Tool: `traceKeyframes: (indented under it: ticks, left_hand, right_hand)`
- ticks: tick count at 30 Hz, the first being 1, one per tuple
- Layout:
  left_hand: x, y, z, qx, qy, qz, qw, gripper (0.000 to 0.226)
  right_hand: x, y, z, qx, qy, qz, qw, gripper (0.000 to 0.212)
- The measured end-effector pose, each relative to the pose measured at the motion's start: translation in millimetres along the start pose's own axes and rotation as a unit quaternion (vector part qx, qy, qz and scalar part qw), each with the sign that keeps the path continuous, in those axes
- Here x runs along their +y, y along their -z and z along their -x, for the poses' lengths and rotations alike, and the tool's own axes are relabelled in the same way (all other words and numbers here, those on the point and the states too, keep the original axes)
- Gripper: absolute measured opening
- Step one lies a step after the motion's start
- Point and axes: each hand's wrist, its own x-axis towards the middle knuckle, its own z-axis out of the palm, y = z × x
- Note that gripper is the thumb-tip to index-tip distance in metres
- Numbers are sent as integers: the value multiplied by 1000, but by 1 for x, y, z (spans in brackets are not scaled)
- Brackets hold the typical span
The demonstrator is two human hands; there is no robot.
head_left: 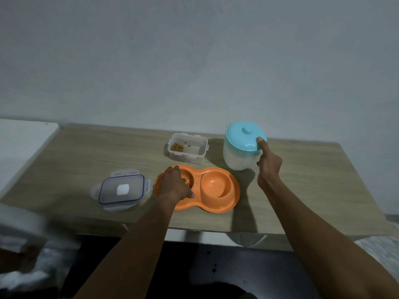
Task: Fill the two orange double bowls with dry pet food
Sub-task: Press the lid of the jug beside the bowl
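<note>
An orange double bowl [218,186] lies near the table's front edge. Its left well holds a little brown dry food [185,181]; its right well holds none. My left hand [174,184] rests over the left well, fingers on the far rim and thumb on the near rim. A clear rectangular tub [187,147] behind the bowl holds a small pile of dry food. My right hand [268,164] grips the handle side of a white jug [236,157], thumb pressed on its turquoise lid [243,137]. Only one orange bowl is in view.
The tub's clear lid with blue seal [121,188] lies flat left of the bowl. The wooden table [302,190] stands against a pale wall. A white surface [21,143] adjoins it at the left. Dark floor lies below the front edge.
</note>
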Motion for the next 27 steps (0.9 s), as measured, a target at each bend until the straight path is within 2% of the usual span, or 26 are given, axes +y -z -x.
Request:
traceKeyframes:
  ticks: [7,22,24,27]
  left_hand:
    - [-1,1,1,1,-7,-11,1000,120]
    - [-5,-3,1,0,-15,-26,1000,122]
    - [-6,-3,1,1,-13,-18,1000,123]
    - [-6,-4,1,5,-14,-13,1000,122]
  right_hand:
    - [-17,34,18,-5,35,45,998,46]
    - [-15,71,53,-49,63,161,984,44]
    - [-11,75,52,-51,59,178,981,51]
    - [-8,79,54,-50,62,207,975,82]
